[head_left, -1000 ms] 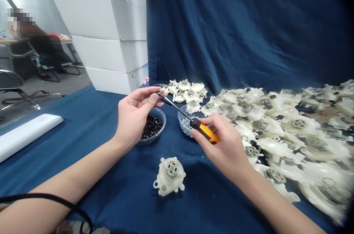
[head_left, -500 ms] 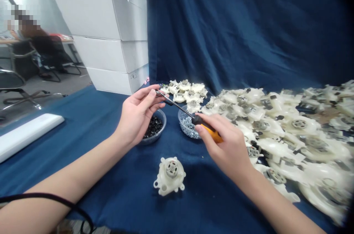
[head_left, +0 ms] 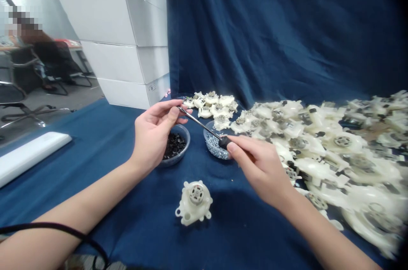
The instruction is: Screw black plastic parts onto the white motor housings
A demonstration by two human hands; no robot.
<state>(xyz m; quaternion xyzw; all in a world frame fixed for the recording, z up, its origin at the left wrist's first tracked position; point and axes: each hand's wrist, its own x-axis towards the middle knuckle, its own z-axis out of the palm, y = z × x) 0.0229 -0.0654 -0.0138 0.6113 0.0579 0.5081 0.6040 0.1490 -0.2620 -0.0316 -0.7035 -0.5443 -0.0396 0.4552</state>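
My right hand point(head_left: 259, 168) is wrapped round the handle of a screwdriver point(head_left: 204, 126), whose metal shaft points up and to the left. At the shaft's far end, my left hand point(head_left: 156, 129) pinches thumb against fingers; whatever small thing lies between them is too small to make out. Below the left hand stands a clear bowl of small black parts point(head_left: 186, 151). Another clear bowl with silvery screws point(head_left: 214, 144) is under the shaft. A cream plastic housing with a round metal motor point(head_left: 195, 203) lies on the blue cloth between my forearms.
Many cream motor housings point(head_left: 344, 151) are piled along the right, with a smaller group point(head_left: 216, 104) behind the bowls. White boxes point(head_left: 117, 61) are stacked at the back left. A white bar point(head_left: 35, 155) lies at left, and a black cable point(head_left: 57, 228) crosses my left forearm. Someone sits far left.
The right hand has turned round the screwdriver handle, now covering its orange part. The left fingers stay at the tip. The whole view has shifted slightly.
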